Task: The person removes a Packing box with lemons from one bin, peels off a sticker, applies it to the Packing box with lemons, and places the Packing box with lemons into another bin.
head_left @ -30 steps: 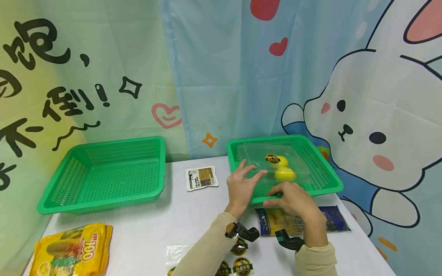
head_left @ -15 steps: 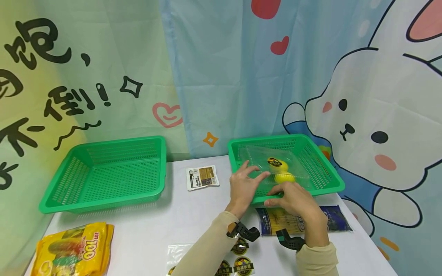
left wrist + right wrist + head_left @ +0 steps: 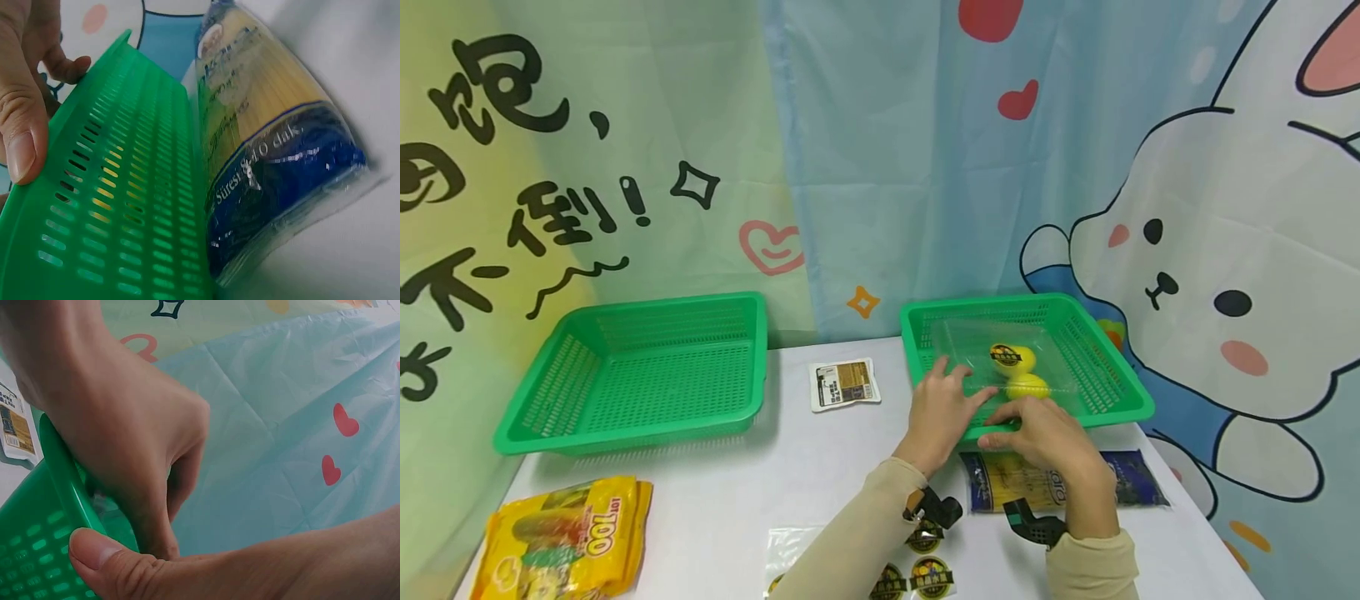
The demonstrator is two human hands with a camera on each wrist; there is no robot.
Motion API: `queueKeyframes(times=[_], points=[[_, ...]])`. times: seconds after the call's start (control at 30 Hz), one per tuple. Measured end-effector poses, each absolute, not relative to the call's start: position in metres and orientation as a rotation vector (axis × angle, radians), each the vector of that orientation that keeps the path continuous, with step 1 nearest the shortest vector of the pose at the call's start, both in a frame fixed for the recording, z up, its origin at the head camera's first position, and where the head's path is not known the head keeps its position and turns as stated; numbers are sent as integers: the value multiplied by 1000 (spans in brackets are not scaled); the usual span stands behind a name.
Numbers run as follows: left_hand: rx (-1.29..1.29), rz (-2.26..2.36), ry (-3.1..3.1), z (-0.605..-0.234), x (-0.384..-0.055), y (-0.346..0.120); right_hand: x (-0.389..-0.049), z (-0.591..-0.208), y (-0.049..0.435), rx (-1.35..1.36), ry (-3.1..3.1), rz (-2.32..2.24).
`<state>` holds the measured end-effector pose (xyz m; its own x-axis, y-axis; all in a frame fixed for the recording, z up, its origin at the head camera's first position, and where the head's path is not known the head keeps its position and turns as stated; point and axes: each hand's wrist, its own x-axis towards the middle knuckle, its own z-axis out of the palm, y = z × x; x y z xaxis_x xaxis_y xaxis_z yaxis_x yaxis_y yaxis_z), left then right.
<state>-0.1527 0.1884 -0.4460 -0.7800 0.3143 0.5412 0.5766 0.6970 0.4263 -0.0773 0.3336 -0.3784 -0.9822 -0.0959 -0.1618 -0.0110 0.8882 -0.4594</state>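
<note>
In the head view, a clear plastic box (image 3: 970,346) with a black-and-gold sticker (image 3: 1006,355) lies in the right green basket (image 3: 1127,400). Two yellow round fruits (image 3: 1028,386) show through it. My left hand (image 3: 942,414) spreads its fingers over the box's near left end; its fingertips touch the clear plastic. Beside it my right hand (image 3: 1048,437) pinches the basket's near rim, thumb (image 3: 94,550) outside and fingers inside. In the right wrist view my left hand (image 3: 134,419) reaches down past the rim, its fingertips hidden. The left wrist view shows a thumb (image 3: 22,147) against the green wall.
A pasta bag (image 3: 1015,483) lies in front of the right basket. Another green basket (image 3: 655,392) stands at the left, with a small white-and-brown packet (image 3: 844,384) between the two. A yellow snack bag (image 3: 568,537) and a sheet of round stickers (image 3: 931,577) lie nearer.
The clear box has shifted slightly right and lower within the basket. My left fingers have spread and moved a little down along its end. My right hand stays at the rim.
</note>
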Motion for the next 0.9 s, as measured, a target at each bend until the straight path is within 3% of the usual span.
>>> queueKeyframes(times=[0.9], points=[[-768, -400, -2681, -425, -143, 184, -77, -374, 333, -63, 2852, -621]])
